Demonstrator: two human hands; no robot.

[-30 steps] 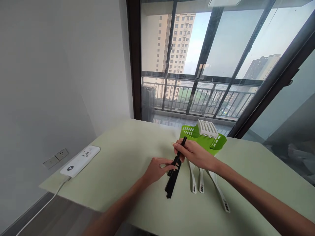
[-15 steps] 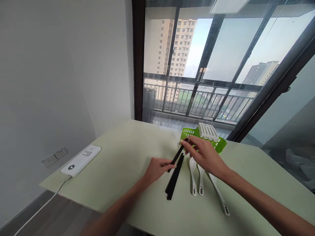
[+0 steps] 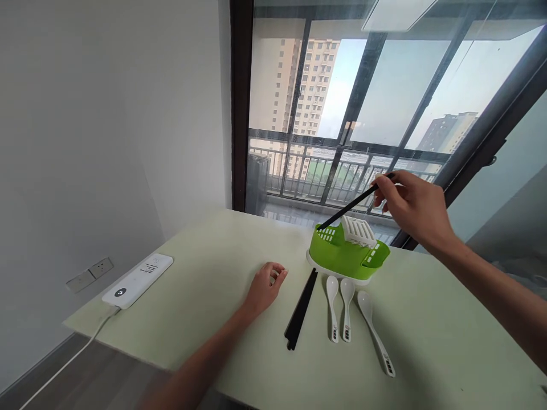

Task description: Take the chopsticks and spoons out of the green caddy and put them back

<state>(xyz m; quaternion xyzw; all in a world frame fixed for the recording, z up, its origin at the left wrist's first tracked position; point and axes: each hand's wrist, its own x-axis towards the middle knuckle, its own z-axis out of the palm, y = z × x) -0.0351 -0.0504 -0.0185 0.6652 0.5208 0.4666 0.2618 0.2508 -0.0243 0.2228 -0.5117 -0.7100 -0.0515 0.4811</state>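
My right hand point(image 3: 421, 208) is raised above the green cutlery holder point(image 3: 335, 259), pinching the upper end of a black chopstick point(image 3: 350, 208). The chopstick slants down to the left, its lower tip at the holder's left rim; whether a second stick lies along it I cannot tell. My left hand point(image 3: 265, 285) is low over the table, fingers curled and thumb close to the index finger, with nothing seen in it. Just right of it lies a bundle of black chopsticks point(image 3: 301, 310). Three white spoons, a left one point(image 3: 332, 307), a middle one point(image 3: 347, 307) and a right one point(image 3: 376, 333), lie near the holder.
A white slotted piece point(image 3: 359, 230) sits across the middle of the holder. On the pale green table point(image 3: 205, 267), at its left edge, lies a white power strip point(image 3: 139, 280) with a cable. A glass door point(image 3: 342, 114) stands behind the table.
My right hand has moved up and right with the black chopstick, bringing its tip to the holder. My left hand has let go of the stick and drawn slightly left.
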